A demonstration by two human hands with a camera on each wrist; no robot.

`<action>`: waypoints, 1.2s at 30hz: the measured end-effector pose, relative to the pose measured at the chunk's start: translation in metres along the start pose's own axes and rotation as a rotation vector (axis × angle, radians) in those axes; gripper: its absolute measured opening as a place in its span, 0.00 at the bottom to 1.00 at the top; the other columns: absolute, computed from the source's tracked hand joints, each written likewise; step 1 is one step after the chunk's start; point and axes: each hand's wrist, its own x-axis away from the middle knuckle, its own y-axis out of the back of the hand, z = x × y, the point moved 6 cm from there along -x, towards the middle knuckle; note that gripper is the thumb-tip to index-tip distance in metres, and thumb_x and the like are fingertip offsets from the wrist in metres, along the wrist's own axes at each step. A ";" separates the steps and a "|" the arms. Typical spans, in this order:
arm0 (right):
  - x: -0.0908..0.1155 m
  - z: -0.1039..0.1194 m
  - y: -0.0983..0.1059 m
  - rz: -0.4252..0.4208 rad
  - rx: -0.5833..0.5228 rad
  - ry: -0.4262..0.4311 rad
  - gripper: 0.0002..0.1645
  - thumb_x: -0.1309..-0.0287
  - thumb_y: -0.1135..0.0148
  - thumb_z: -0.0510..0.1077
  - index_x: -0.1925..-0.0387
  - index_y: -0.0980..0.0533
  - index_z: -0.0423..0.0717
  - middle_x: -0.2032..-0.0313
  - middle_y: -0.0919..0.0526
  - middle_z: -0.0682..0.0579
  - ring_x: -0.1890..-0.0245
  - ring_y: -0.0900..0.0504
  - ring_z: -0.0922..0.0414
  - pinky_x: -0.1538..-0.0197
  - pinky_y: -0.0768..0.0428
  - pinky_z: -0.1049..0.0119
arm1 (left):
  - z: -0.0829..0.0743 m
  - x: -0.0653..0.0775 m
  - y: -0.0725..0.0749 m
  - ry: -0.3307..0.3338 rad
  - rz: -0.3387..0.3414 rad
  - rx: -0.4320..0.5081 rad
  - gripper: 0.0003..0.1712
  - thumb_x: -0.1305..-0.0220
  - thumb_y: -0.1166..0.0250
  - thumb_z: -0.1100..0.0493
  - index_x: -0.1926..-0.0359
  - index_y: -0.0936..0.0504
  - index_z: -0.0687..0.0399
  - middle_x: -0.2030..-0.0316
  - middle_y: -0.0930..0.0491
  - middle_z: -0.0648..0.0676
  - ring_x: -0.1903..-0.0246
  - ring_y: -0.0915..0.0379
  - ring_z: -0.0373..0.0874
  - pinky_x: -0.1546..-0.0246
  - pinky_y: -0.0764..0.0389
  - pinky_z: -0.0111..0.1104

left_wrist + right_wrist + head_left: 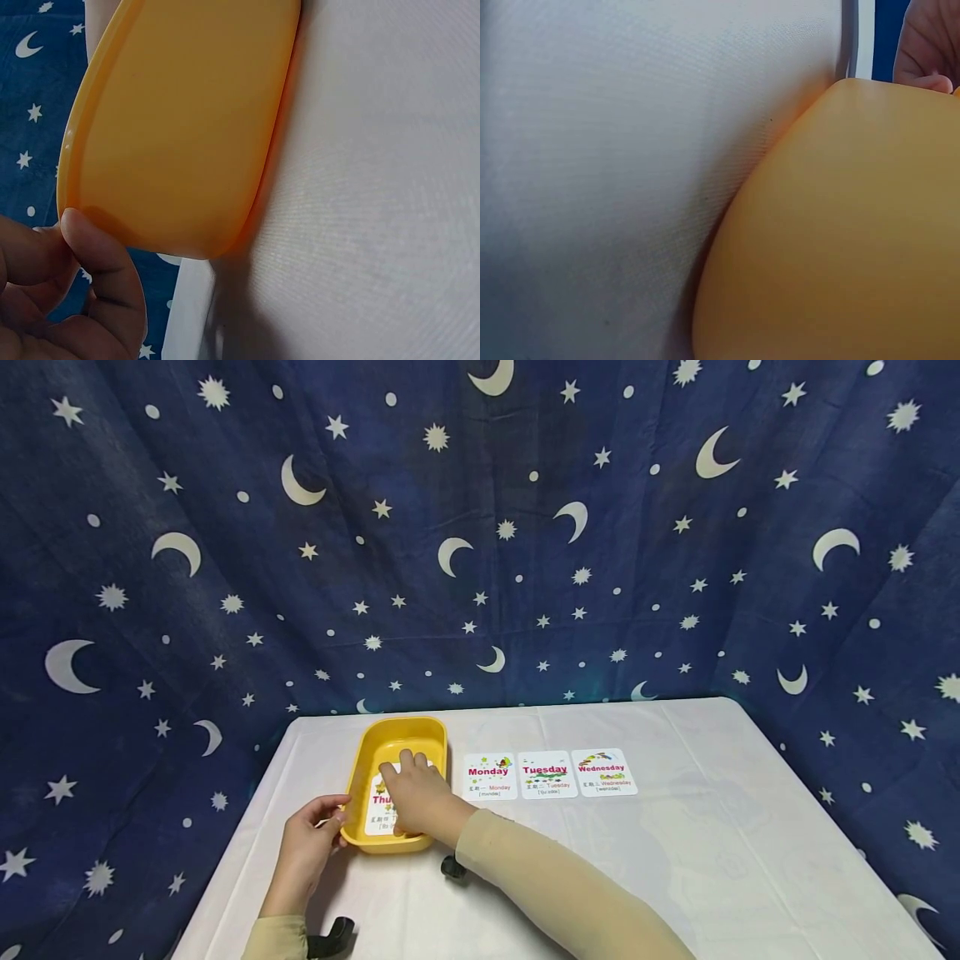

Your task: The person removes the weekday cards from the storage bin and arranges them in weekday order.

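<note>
A yellow plastic tray stands at the left of the table. My left hand pinches its near left rim between thumb and fingers; the left wrist view shows the thumb against the tray's outer wall. Inside the tray lies a white word card whose visible red letters begin "Thu". Over this card reaches my right hand, fingers bent at its far edge and thumb near its near edge, covering much of the print. The right wrist view shows mainly the tray's side.
Right of the tray, a Monday card, a Tuesday card and a Wednesday card lie face up in a row. White cloth covers the table. A dark blue curtain with moons and stars hangs behind.
</note>
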 end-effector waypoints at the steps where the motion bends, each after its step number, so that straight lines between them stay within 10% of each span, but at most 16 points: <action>1: 0.000 0.000 0.000 -0.004 0.002 0.001 0.59 0.59 0.10 0.62 0.28 0.32 0.58 0.40 0.28 0.50 0.46 0.28 0.53 0.45 0.18 0.61 | 0.000 0.000 0.000 0.000 0.000 0.000 0.18 0.23 0.40 0.71 0.36 0.20 0.68 0.58 0.27 0.56 0.73 0.26 0.41 0.72 0.16 0.30; 36: -0.003 -0.003 0.009 -0.114 -0.055 0.014 0.36 0.41 0.24 0.39 0.32 0.23 0.63 0.50 0.26 0.51 0.55 0.33 0.55 0.58 0.26 0.67 | 0.000 0.000 0.001 -0.001 -0.008 -0.005 0.17 0.22 0.41 0.71 0.36 0.20 0.69 0.58 0.28 0.56 0.74 0.26 0.41 0.73 0.17 0.30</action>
